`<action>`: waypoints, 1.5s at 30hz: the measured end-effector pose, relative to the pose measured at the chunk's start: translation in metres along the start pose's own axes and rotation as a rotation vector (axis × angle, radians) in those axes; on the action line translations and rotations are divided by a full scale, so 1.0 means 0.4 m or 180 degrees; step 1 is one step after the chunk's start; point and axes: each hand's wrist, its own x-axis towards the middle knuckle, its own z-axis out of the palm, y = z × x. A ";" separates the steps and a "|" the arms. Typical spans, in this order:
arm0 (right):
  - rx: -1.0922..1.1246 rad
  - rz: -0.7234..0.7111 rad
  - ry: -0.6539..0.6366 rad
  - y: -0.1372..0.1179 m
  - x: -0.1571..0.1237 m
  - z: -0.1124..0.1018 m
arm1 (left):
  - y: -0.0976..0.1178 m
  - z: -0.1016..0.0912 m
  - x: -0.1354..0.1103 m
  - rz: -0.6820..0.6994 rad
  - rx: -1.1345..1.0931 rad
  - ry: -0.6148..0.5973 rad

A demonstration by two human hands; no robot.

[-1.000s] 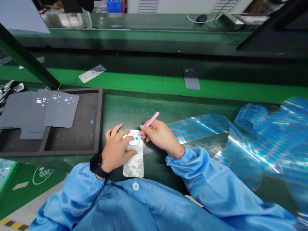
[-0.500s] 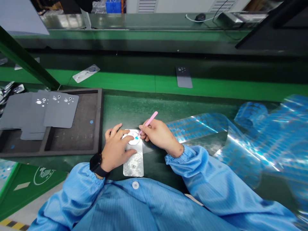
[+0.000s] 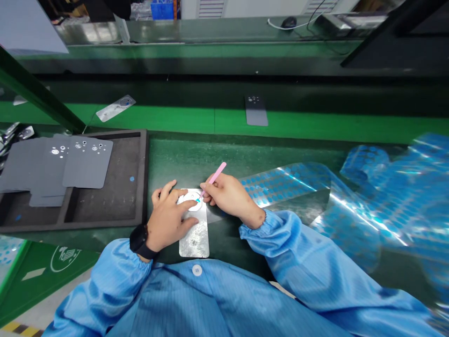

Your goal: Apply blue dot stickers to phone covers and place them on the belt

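Note:
A flat silver panel (image 3: 194, 236), shaped like a phone back, lies on the green bench in front of me. Near its top is a white round-cornered area with a small blue dot sticker (image 3: 198, 200). My left hand (image 3: 170, 213) rests on the panel's upper left with fingers spread, a fingertip beside the sticker. Pinched in my right hand (image 3: 228, 194) is a pair of pink tweezers (image 3: 218, 173), angled down so the tip meets the sticker or sits right by it. Whether the tip grips the sticker I cannot tell.
At left, a dark tray (image 3: 144, 187) bears several grey phone back panels (image 3: 87, 164). Clear film with blue dots (image 3: 291, 180) spreads over the right side. Beyond the bench, a green belt (image 3: 175, 119) carries a silver panel (image 3: 115, 108) and a grey panel (image 3: 256, 112).
The panels on the green belt have slid to the left. My hands stay almost in place, the tweezers tip still at the blue sticker. The view has shifted slightly.

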 end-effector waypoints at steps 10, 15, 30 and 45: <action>0.0249 0.0153 0.0126 -0.010 0.000 -0.018 | 0.024 -0.019 0.006 -0.0162 0.0246 -0.0242; 0.0207 -0.0331 0.0846 -0.011 -0.013 -0.059 | 0.032 -0.022 0.009 -0.0212 0.0319 -0.0324; -0.0814 -0.0775 0.0397 -0.011 -0.035 -0.041 | 0.042 -0.025 0.010 -0.0218 0.0403 -0.0384; -0.2023 -0.0888 -0.0411 -0.033 -0.008 -0.001 | 0.029 0.011 -0.011 -0.0172 0.0209 0.0210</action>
